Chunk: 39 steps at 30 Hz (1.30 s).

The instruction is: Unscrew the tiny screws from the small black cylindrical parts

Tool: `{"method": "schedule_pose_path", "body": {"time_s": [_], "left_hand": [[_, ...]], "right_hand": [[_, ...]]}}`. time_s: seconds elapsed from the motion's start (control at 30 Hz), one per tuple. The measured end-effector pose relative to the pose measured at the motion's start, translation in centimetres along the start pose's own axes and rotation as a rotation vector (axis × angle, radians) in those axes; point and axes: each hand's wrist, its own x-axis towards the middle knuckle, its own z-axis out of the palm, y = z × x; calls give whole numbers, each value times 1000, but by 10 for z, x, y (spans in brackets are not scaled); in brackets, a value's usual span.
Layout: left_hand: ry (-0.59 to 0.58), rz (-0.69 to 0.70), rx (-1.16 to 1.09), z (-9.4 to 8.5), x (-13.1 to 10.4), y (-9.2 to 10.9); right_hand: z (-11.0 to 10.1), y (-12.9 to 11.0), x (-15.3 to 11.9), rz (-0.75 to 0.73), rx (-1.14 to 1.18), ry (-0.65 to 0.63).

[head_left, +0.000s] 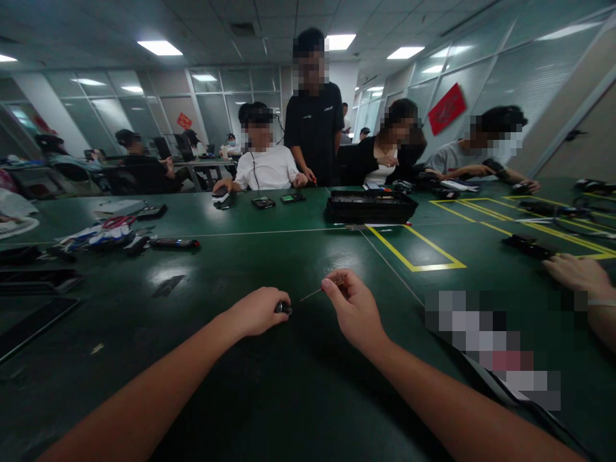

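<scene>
My left hand (262, 311) rests low over the green table, its fingers closed around a small dark, shiny part (283, 308) that is too small to name. To the right, my right hand (353, 308) pinches a thin screwdriver (312, 295). The shaft points left and slightly down, toward the part, and its tip is a short gap away from it. Most of the screwdriver's handle is hidden by my fingers.
A black tray (371, 208) stands beyond my hands. Tools and gloves lie at the left near a screwdriver (174, 244). A dark panel (36, 327) is at the left edge. Another person's hand (577, 276) is at the right. People sit across the green table (231, 256).
</scene>
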Motion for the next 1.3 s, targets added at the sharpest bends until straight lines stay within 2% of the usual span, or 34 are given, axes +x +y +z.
{"method": "schedule_pose_path", "body": {"time_s": [0.17,0.27,0.37,0.47,0.53,0.63,0.8,0.93,1.13,1.3], "left_hand": [[92,11,-50,2,-1,0],[139,-36,-123,3,-1,-6],[234,-85,-254,-2,1,-15],[295,-154,-528,-12,3,-26],[309,-207,-804,-19,1,-32],[365,-217,-1188,-31,-7,-43],[512,-257,-1492,-51,-32,-63],[645,-354,-1507,-66,-60,-78],[834,-520,-1465,-85,-115,-96],[1054,-632,-1286,-94,-159,-108]], "right_hand": [[0,-1,0,9,3,-2],[1,0,0,2,12,-4],[1,2,1,0,10,-9],[1,5,2,6,16,-22],[1,5,2,11,16,-31],[0,5,2,13,8,-39],[0,3,2,19,11,-41],[0,0,1,31,7,-58],[1,1,2,28,13,-53],[1,2,2,25,4,-58]]}}
